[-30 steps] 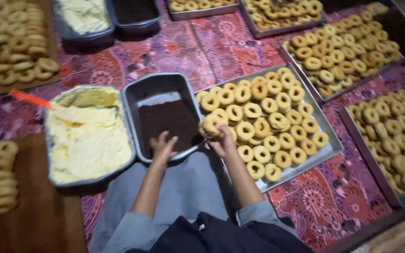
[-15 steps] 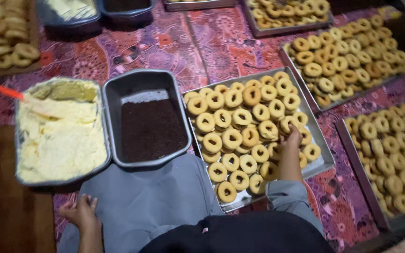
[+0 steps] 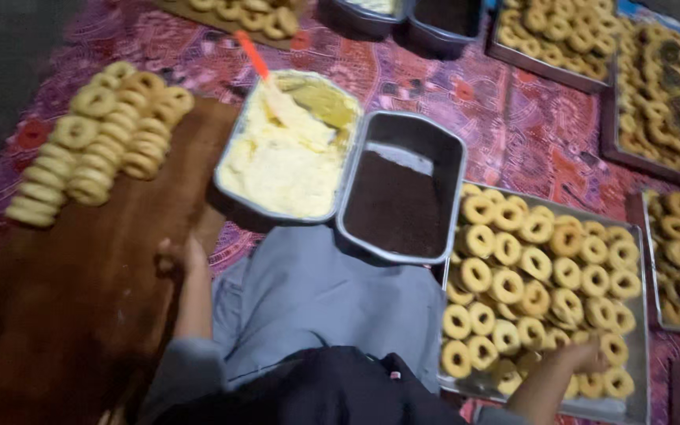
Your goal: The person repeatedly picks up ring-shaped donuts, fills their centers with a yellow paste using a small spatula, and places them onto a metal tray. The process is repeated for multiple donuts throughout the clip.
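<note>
**Wooden board and trays of ring biscuits**

Grey cloth covers the person's lap point(image 3: 316, 291). Left hand point(image 3: 185, 256) rests on the edge of the wooden board point(image 3: 80, 299); whether its fingers grip is unclear. Right hand point(image 3: 588, 354) lies among the ring biscuits point(image 3: 529, 275) on the metal tray point(image 3: 631, 401), seemingly closing on one. Beyond sit a dark crumb tin point(image 3: 403, 189) and a cream tin point(image 3: 285, 157), with stacked rings point(image 3: 96, 142) at the board's far end.

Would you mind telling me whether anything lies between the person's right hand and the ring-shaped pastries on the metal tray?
Nothing visible does. The right hand already rests among the ring pastries at the near edge of the metal tray. The picture is blurred, so its grip cannot be made out.
</note>
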